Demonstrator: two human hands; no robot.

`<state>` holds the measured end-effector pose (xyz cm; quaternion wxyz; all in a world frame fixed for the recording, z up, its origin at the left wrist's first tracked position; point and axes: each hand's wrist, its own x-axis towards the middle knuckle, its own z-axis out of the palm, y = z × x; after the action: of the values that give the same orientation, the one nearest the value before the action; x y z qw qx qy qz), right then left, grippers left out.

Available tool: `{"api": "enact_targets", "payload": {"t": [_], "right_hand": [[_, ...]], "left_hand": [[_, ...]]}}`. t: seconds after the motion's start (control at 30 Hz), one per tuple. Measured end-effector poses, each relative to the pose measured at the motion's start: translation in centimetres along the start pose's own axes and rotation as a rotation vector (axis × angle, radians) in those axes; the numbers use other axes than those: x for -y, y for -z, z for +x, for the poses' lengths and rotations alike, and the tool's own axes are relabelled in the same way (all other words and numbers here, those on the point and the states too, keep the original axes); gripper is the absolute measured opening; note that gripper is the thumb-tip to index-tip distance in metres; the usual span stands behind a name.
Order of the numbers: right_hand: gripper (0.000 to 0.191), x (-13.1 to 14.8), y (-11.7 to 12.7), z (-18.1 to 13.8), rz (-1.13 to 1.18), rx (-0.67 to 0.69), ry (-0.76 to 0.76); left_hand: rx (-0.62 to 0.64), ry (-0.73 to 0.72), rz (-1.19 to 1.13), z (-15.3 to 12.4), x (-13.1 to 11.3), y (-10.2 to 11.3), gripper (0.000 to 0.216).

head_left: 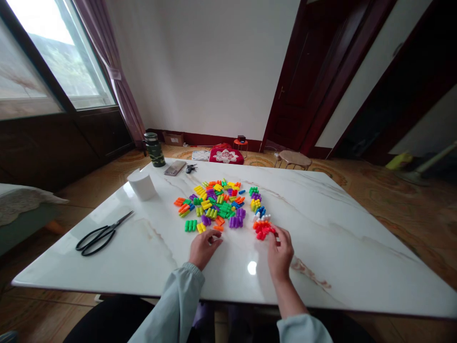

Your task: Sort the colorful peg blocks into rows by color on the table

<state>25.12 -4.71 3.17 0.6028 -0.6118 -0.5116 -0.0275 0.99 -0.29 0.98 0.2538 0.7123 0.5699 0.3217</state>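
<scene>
A pile of small plastic building blocks in many colours covers the middle of the table. To its right runs a row of block clusters sorted by colour: green, purple, yellow, blue, white and, closest to me, orange and red. My right hand has its thumb and fingers closed at the red blocks; one red block appears to be in the pinch. Just in front of the pile, near an orange block, rests my left hand, its fingers curled and slightly apart with nothing visible in them.
Black-handled scissors lie on the left of the white marble-look table. Behind them stand a white paper roll and a camouflage flask, with a phone and keys alongside. A stool is beyond the table.
</scene>
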Motion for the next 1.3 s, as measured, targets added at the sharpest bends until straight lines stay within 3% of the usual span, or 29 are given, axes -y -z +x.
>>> {"api": "enact_targets", "payload": {"t": [0.1, 0.2, 0.5, 0.7, 0.77, 0.87, 0.97, 1.1, 1.3], "right_hand": [[0.025, -3.5, 1.7, 0.8, -0.154, 0.023, -0.005], [0.026, -5.7, 1.6, 0.5, -0.219, 0.116, -0.025], [0.026, -6.3, 0.2, 0.0, -0.222, 0.202, -0.008], [0.023, -3.3, 0.6, -0.5, -0.253, 0.12, 0.092], [0.021, -1.1, -0.8, -0.6, -0.269, 0.278, 0.154], [0.018, 2.4, -4.5, -0.4, -0.454, 0.653, 0.169], [0.021, 4.6, -8.4, -0.3, -0.666, 0.809, 0.084], [0.029, 4.5, -10.6, -1.0, -0.707, 0.824, 0.092], [0.027, 3.3, -10.0, -1.6, -0.67, 0.801, 0.099]], "left_hand": [[0.002, -0.031, 0.036, 0.0, 0.1, -0.1, 0.014], [0.005, -0.066, 0.045, 0.0, 0.2, -0.2, 0.015], [-0.001, -0.103, 0.053, 0.0, 0.0, -0.1, 0.012], [-0.013, -0.098, 0.047, 0.0, 0.1, -0.3, 0.012], [-0.018, -0.105, 0.051, 0.0, 0.0, -0.3, 0.012], [-0.024, -0.109, 0.051, 0.0, -0.1, -0.2, 0.012], [-0.026, -0.114, 0.035, 0.1, -0.1, -0.1, 0.011], [-0.033, -0.128, 0.031, -0.1, -0.1, -0.2, 0.012], [-0.171, -0.322, 0.239, -0.5, -1.0, -0.5, 0.029]]}}
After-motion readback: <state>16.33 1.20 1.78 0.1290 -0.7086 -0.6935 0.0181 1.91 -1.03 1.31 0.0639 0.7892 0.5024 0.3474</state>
